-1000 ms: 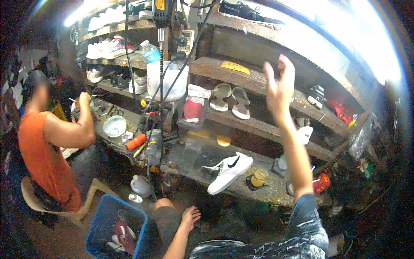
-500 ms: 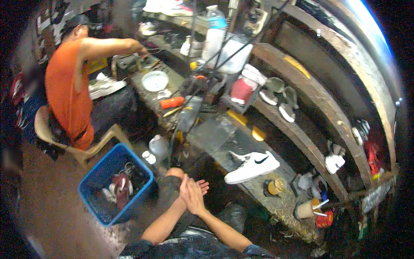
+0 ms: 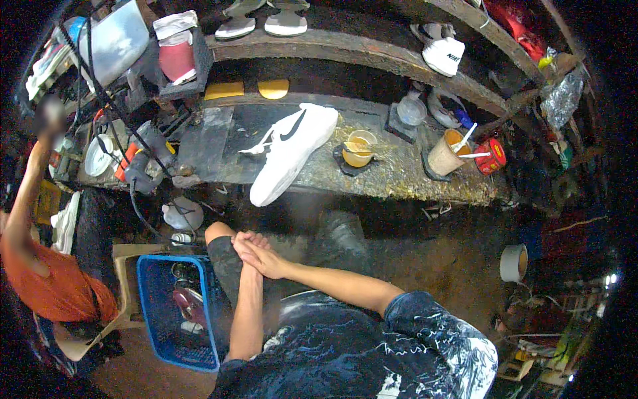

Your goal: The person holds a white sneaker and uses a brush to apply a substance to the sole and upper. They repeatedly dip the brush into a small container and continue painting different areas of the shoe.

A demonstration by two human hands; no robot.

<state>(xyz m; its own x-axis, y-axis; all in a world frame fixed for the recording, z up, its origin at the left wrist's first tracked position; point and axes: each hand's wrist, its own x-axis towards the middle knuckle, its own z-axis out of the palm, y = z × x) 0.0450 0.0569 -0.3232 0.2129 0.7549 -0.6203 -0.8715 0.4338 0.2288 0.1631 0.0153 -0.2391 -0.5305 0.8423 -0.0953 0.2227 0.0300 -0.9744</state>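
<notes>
My left hand [image 3: 244,238] and my right hand [image 3: 267,261] are clasped together over my knee, beside the bench [image 3: 216,159]. The right hand wraps across the left from above, and the left fingers curl against it; neither holds an object. Nearest to them on the bench, a white sneaker [image 3: 302,149] with a dark side mark and loose laces lies on its side. A clear cup of yellowish liquid [image 3: 357,157] stands to the sneaker's right. Further right are a tan container [image 3: 444,158] with white-handled sticks in it and a red tin [image 3: 490,156].
A blue plastic crate [image 3: 147,312] holding shoes stands on the floor at left. Beyond it sits a co-worker in an orange shirt [image 3: 60,279], with a pale sneaker [image 3: 65,223] close by. Shelves [image 3: 319,48] with more shoes rise behind the bench. A translucent jug [image 3: 183,214] stands below it.
My view has swung to the right, so the bench now runs across the middle. My hands went from pressed palms with fingers stretched out to a clasp. The white sneaker stays on the bench.
</notes>
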